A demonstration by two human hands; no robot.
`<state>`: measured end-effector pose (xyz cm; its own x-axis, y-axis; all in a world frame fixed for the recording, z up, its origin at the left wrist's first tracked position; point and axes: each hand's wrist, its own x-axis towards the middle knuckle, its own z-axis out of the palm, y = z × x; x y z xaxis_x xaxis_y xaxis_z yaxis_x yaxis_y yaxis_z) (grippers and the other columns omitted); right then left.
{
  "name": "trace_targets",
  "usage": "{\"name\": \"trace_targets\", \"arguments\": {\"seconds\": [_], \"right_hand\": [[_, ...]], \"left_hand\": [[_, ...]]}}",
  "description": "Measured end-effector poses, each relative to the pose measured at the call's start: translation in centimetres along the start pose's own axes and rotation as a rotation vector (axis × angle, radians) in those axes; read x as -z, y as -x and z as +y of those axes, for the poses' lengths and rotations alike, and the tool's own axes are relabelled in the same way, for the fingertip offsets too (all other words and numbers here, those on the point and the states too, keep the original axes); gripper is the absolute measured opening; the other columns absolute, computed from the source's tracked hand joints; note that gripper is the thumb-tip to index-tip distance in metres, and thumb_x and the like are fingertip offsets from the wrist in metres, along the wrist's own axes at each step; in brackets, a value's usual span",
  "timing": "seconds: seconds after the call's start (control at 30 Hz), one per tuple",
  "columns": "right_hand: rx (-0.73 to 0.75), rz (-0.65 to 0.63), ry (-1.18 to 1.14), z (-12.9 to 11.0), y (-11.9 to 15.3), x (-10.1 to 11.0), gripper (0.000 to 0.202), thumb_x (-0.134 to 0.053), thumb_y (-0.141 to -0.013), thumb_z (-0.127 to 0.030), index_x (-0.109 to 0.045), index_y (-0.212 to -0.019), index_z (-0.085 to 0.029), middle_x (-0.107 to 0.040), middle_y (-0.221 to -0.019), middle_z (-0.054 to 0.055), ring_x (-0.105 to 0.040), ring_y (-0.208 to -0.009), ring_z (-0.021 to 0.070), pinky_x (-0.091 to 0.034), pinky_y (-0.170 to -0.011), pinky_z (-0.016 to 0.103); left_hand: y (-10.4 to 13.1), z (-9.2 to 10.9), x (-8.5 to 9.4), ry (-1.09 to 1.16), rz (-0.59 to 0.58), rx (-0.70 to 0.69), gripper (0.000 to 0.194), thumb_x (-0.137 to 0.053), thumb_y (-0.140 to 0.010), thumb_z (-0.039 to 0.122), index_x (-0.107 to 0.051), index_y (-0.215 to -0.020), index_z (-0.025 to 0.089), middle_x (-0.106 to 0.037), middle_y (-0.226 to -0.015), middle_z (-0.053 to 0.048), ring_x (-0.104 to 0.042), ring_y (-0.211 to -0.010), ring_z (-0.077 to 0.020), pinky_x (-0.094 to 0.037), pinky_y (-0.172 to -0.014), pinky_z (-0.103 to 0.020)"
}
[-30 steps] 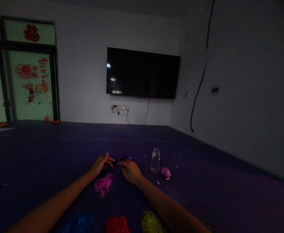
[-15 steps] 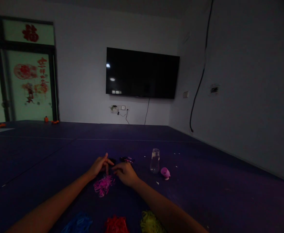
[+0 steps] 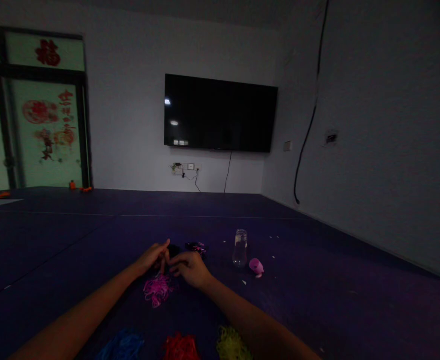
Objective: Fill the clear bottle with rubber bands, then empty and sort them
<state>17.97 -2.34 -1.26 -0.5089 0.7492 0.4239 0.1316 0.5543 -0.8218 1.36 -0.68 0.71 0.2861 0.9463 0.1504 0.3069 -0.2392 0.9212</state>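
Note:
Close together over the purple table (image 3: 317, 300), my left hand (image 3: 155, 258) and my right hand (image 3: 191, 269) meet at the fingertips. The fingers of both are bent and pinched; whatever lies between them is too small and dark to make out. Just below my left fingertips is a loose heap of pink rubber bands (image 3: 156, 291). Behind my fingers lies a dark bunch (image 3: 173, 250), partly hidden. A small black and pink clump (image 3: 196, 247) sits beyond my right hand.
Blue (image 3: 122, 345), red (image 3: 181, 347) and yellow (image 3: 233, 344) heaps of bands lie at the near edge. To the right stand a clear bottle (image 3: 240, 249) and a small pink cup-like object (image 3: 256, 267). White scraps (image 3: 244, 282) dot the table. A television (image 3: 221, 113) hangs on the far wall.
Both hands have shifted slightly left, and their fingertips have drawn closer together. The pink heap has moved a little to the left and towards me.

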Motion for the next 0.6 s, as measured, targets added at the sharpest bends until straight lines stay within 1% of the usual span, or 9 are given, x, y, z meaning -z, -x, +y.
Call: {"name": "trace_targets", "arguments": {"seconds": [0.07, 0.17, 0.23, 0.3, 0.37, 0.47, 0.53, 0.6], "right_hand": [[0.003, 0.130, 0.121, 0.0, -0.2, 1.3, 0.037, -0.040, -0.071, -0.008, -0.070, -0.090, -0.016, -0.069, -0.076, 0.004, -0.065, -0.069, 0.0145, -0.053, -0.062, 0.026], [0.013, 0.324, 0.317, -0.1, -0.2, 3.7, 0.036, -0.040, -0.074, -0.008, -0.071, -0.090, -0.017, -0.070, -0.084, 0.005, -0.065, -0.076, 0.0157, -0.051, -0.073, 0.028], [-0.010, 0.388, 0.453, -0.1, 0.1, 5.2, 0.036, -0.040, -0.076, -0.009, -0.070, -0.093, -0.019, -0.070, -0.090, 0.005, -0.065, -0.084, 0.0164, -0.049, -0.079, 0.029], [-0.060, 0.408, 0.602, 0.0, 0.4, 6.4, 0.034, -0.041, -0.078, -0.010, -0.069, -0.095, -0.020, -0.069, -0.095, 0.005, -0.063, -0.089, 0.0174, -0.047, -0.080, 0.029], [-0.118, 0.402, 0.730, 0.3, 0.7, 7.1, 0.032, -0.042, -0.080, -0.012, -0.069, -0.096, -0.021, -0.069, -0.097, 0.005, -0.063, -0.091, 0.0182, -0.046, -0.080, 0.028], [-0.180, 0.378, 0.846, 0.8, 0.9, 7.4, 0.030, -0.043, -0.080, -0.012, -0.068, -0.094, -0.021, -0.068, -0.096, 0.005, -0.062, -0.091, 0.0189, -0.045, -0.078, 0.028], [-0.196, 0.358, 0.894, 1.0, 0.8, 7.2, 0.031, -0.043, -0.080, -0.010, -0.068, -0.093, -0.021, -0.068, -0.095, 0.006, -0.062, -0.091, 0.0192, -0.045, -0.077, 0.028], [-0.208, 0.327, 0.945, 1.0, 0.7, 7.0, 0.031, -0.042, -0.079, -0.009, -0.068, -0.093, -0.020, -0.068, -0.094, 0.008, -0.062, -0.091, 0.0198, -0.045, -0.076, 0.028]], "left_hand": [[0.1, 0.2, -0.1, -0.001, 0.014, -0.012, 0.072, -0.027, -0.073, 0.077, -0.057, -0.051, 0.016, -0.049, -0.030, -0.002, -0.036, -0.028, -0.0093, -0.018, -0.038, -0.022], [0.2, 0.4, -0.2, -0.011, 0.065, -0.036, 0.069, -0.027, -0.076, 0.073, -0.060, -0.058, 0.015, -0.053, -0.034, -0.002, -0.033, -0.029, -0.0091, -0.019, -0.039, -0.022], [0.3, 0.4, -0.1, -0.028, 0.116, -0.052, 0.068, -0.028, -0.076, 0.073, -0.061, -0.063, 0.015, -0.056, -0.038, -0.003, -0.031, -0.030, -0.0089, -0.019, -0.039, -0.023], [0.3, 0.5, 0.0, -0.058, 0.184, -0.070, 0.069, -0.026, -0.076, 0.073, -0.061, -0.065, 0.015, -0.058, -0.041, -0.003, -0.031, -0.031, -0.0091, -0.020, -0.040, -0.023], [0.4, 0.5, 0.1, -0.105, 0.264, -0.092, 0.069, -0.024, -0.076, 0.074, -0.060, -0.066, 0.015, -0.058, -0.044, -0.003, -0.034, -0.033, -0.0102, -0.022, -0.041, -0.024], [0.6, 0.6, 0.1, -0.220, 0.361, -0.129, 0.065, -0.025, -0.077, 0.071, -0.060, -0.065, 0.017, -0.058, -0.047, -0.003, -0.045, -0.041, -0.0144, -0.029, -0.046, -0.025], [0.9, 0.7, -0.1, -0.320, 0.383, -0.152, 0.061, -0.028, -0.079, 0.068, -0.060, -0.063, 0.019, -0.058, -0.047, -0.003, -0.052, -0.049, -0.0179, -0.032, -0.052, -0.026], [1.2, 1.0, -0.5, -0.424, 0.376, -0.172, 0.056, -0.033, -0.080, 0.065, -0.061, -0.060, 0.020, -0.056, -0.047, -0.002, -0.054, -0.053, -0.0197, -0.033, -0.055, -0.027]]}}
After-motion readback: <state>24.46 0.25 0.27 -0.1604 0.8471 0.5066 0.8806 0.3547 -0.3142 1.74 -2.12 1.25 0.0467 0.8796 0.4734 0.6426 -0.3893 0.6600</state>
